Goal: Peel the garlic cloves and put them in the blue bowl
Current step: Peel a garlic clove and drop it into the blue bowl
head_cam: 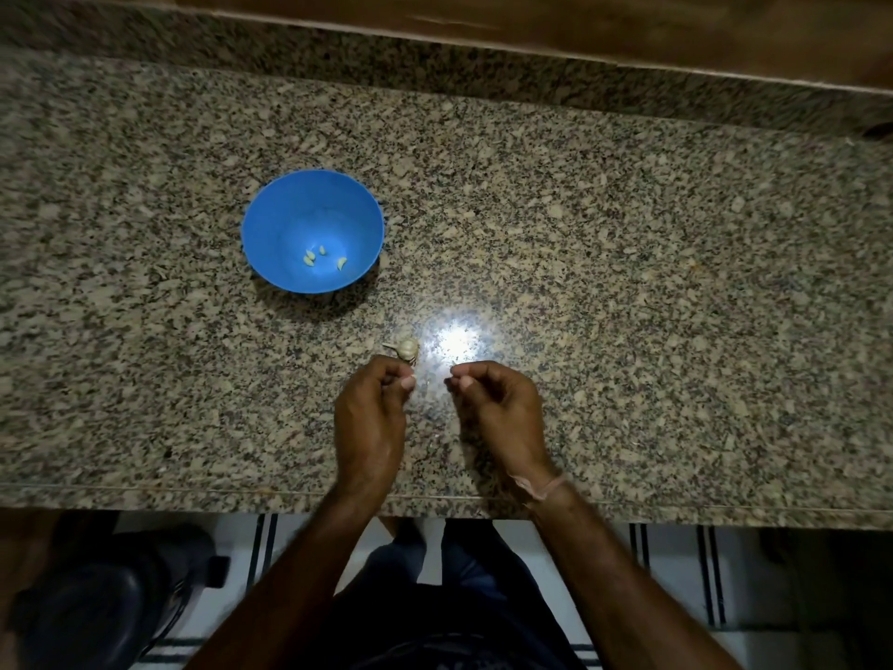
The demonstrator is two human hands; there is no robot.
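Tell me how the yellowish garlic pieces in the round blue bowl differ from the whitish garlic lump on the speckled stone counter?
The yellowish garlic pieces look bare; the whitish garlic lump has papery skin and a stalk. The pieces are several and tiny; the lump is one, bigger. The pieces lie inside the round blue bowl; the lump lies on the speckled stone counter. Both are garlic.

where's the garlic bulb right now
In the head view the garlic bulb lies on the granite counter just beyond the left hand, left of the glare spot and nearer the person than the blue bowl.
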